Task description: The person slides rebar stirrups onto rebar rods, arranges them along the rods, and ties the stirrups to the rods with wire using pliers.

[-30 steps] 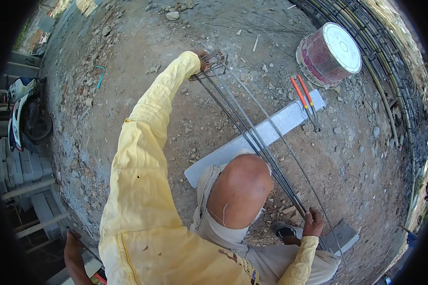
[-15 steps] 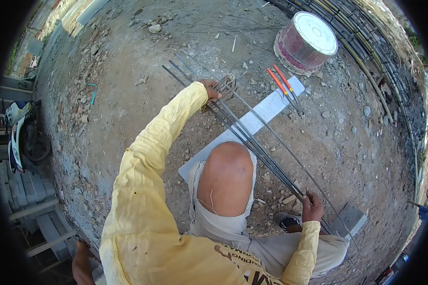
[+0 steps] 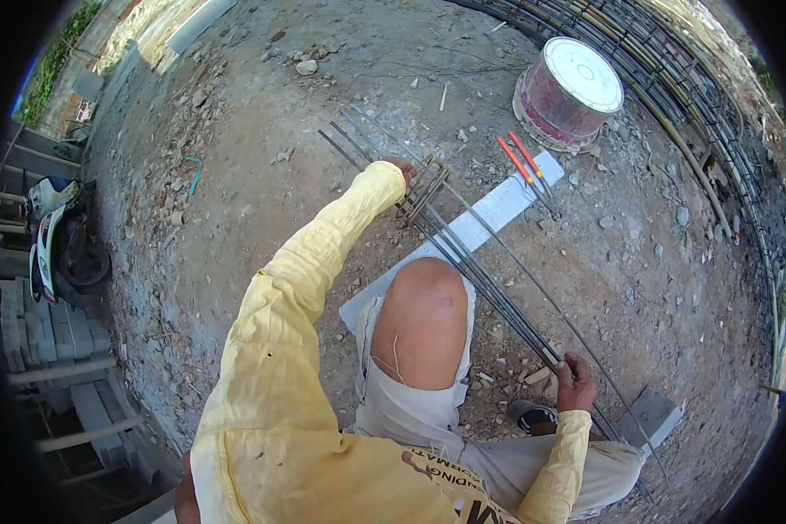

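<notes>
Left hand, at 12 o'clock from the raised knee: fingers partly curled at the rectangular stirrups; whether it grips them cannot be told. Right hand, at 4 o'clock: closed around steel rods, which run from 11 to 4 o'clock. Orange-handled pincers: 1 o'clock.

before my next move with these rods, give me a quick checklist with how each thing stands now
1. Right hand holding the rod bundle: ok.
2. Left hand gripping the wire rings: cannot tell; fingers partly hidden.
3. All rods gathered together: not ok; one rod runs apart.
4. Red-handled tool clear of the rods: ok, partly on the pale board.
5. Bucket clear of the rods: ok.
</notes>
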### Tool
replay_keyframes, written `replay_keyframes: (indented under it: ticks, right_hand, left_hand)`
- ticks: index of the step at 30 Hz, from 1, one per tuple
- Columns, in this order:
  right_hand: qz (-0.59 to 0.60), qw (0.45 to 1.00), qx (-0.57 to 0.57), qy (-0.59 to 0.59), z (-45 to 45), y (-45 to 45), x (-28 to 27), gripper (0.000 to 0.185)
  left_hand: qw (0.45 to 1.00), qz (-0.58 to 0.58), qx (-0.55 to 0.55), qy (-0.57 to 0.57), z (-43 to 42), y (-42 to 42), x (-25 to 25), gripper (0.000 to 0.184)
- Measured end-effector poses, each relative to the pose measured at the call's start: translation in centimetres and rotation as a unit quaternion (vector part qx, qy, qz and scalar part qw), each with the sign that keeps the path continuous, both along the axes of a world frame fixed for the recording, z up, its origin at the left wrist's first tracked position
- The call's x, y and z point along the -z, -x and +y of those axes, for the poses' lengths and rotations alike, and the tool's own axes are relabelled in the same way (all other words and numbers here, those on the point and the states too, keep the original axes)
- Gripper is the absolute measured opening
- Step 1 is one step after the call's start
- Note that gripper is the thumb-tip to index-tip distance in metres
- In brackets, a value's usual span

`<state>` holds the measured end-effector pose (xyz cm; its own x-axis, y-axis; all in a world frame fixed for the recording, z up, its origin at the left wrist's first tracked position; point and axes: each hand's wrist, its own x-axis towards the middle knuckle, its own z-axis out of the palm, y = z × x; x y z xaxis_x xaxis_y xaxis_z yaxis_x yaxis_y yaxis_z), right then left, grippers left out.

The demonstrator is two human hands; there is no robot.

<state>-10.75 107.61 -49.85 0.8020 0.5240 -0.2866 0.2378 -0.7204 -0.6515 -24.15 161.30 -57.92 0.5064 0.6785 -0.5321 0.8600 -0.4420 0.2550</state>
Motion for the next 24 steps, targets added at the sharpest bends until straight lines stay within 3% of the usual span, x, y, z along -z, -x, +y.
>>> replay_keyframes:
  ticks: [1,4,14,17,19,24]
  right_hand:
    - [-0.001,1.000,0.003,-0.002,-0.1,0.0,0.1,0.028]
    - [-0.002,1.000,0.007,-0.006,-0.3,-0.1,0.1,0.028]
    - [-0.006,1.000,-0.006,0.002,-0.7,0.0,-0.2,0.029]
    - [-0.001,1.000,-0.004,-0.004,-0.8,0.0,-0.1,0.028]
    - [0.001,1.000,0.001,-0.011,-1.1,0.0,0.0,0.028]
    - [0.001,1.000,-0.001,-0.022,-0.9,-0.1,-0.2,0.028]
  left_hand:
    - [1.000,-0.019,0.000,0.002,0.4,0.4,-0.7,0.038]
    - [0.999,-0.035,-0.022,-0.032,5.6,1.8,4.4,0.038]
    - [0.988,-0.016,-0.089,-0.125,6.9,2.4,2.9,0.039]
    - [0.983,-0.027,-0.110,-0.146,5.1,2.1,0.2,0.040]
    - [0.945,-0.168,-0.279,-0.038,8.5,3.6,6.4,0.038]
    - [0.931,-0.281,-0.212,-0.091,-1.1,5.2,-0.1,0.033]
